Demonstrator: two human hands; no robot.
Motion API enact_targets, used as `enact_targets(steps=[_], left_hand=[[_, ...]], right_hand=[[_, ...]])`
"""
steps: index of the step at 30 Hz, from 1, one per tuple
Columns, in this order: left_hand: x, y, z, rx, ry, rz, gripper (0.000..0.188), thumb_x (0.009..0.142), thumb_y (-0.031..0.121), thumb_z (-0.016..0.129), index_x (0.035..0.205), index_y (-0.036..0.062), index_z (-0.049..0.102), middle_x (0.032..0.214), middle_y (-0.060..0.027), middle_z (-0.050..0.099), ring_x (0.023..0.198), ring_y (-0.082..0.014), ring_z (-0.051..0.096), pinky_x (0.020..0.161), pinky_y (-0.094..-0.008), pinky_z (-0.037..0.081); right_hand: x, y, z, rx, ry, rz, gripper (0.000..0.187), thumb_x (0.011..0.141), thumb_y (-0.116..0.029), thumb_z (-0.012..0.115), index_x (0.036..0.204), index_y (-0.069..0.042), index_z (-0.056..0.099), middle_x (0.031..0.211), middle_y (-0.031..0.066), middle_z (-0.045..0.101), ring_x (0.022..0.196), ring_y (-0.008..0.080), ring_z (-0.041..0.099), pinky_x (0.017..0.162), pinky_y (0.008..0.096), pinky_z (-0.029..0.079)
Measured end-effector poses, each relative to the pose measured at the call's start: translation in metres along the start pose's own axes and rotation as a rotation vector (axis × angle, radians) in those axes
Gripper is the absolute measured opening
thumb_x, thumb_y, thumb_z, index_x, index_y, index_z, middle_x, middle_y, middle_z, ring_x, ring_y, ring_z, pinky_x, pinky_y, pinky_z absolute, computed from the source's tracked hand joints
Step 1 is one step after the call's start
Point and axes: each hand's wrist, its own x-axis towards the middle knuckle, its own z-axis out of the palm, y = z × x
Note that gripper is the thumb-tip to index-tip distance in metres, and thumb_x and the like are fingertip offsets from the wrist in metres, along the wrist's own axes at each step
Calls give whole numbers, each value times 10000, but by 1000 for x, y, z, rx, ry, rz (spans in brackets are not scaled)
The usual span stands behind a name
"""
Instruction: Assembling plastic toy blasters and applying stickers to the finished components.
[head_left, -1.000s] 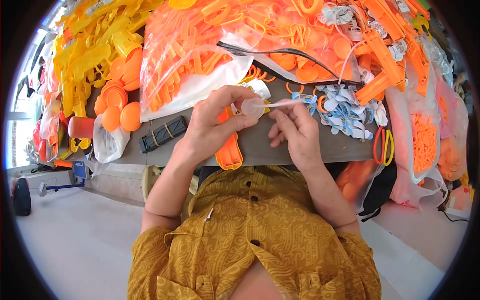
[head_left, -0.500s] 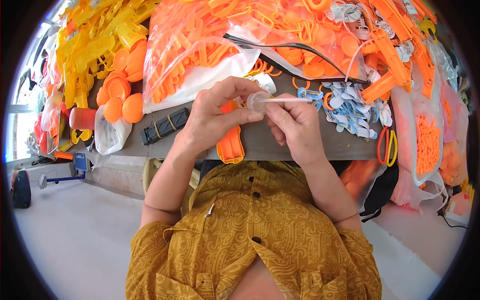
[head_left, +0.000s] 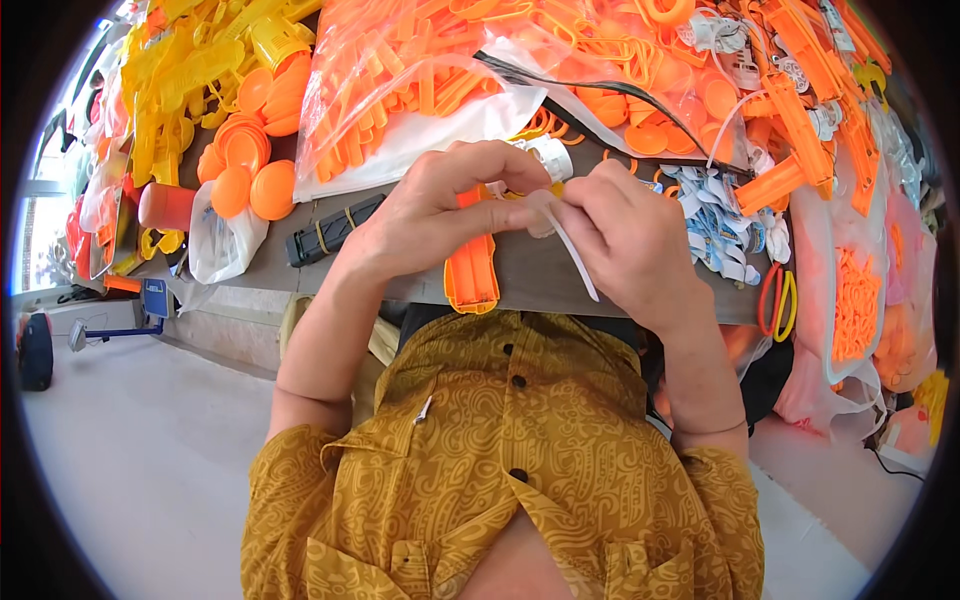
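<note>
Above the table's front edge, both hands meet at a small translucent round plastic piece (head_left: 541,208). A thin whitish tube or strip (head_left: 575,257) slants down and right from it. My left hand (head_left: 430,215) pinches the piece between thumb and fingers. My right hand (head_left: 640,240) is closed at its other side, by the top of the tube; its fingertips are partly hidden. Under the left hand lies a long orange plastic shell (head_left: 471,275), its upper end covered. Just beyond the fingers sits a white cylindrical part (head_left: 550,157).
A clear bag of orange parts (head_left: 400,90) lies at the back. Yellow parts (head_left: 200,80), orange round caps (head_left: 242,150) and a banded black bundle (head_left: 330,235) are on the left. Blue-white labels (head_left: 715,225), orange shells (head_left: 800,130) and coloured rings (head_left: 785,305) lie right.
The tube has swung from pointing right to hanging down and right. My right hand has turned and moved right and slightly toward me; the left still pinches the round piece.
</note>
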Motion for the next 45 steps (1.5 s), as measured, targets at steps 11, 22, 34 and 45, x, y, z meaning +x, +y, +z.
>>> enact_targets(steps=[11,22,34,45], left_hand=[[3,0,8,342,85,187,183,752,118,646,915,42,615,804,-75,612,722,-192,563,650,-289,449],[9,-17,7,451,50,383,174,734,72,626,907,56,638,816,-82,625,729,-218,574,647,-301,466],[9,-19,7,521,63,393,233,716,30,592,948,21,612,827,-88,596,742,-235,571,646,-309,473],[3,-20,6,473,73,338,179,732,50,602,904,9,634,826,-90,623,727,-220,578,642,-299,472]], right_hand=[[-36,11,22,760,238,708,198,853,-54,502,1034,26,500,953,120,557,823,186,583,664,291,504],[-40,2,42,1509,325,902,245,857,-53,470,1082,44,464,999,143,557,928,245,577,763,376,512],[-38,-11,49,1445,315,841,295,880,-58,424,1138,80,461,1077,165,549,979,269,569,806,391,498],[-43,-15,56,1453,311,758,317,889,-61,398,1166,89,438,1105,182,536,994,272,561,856,383,470]])
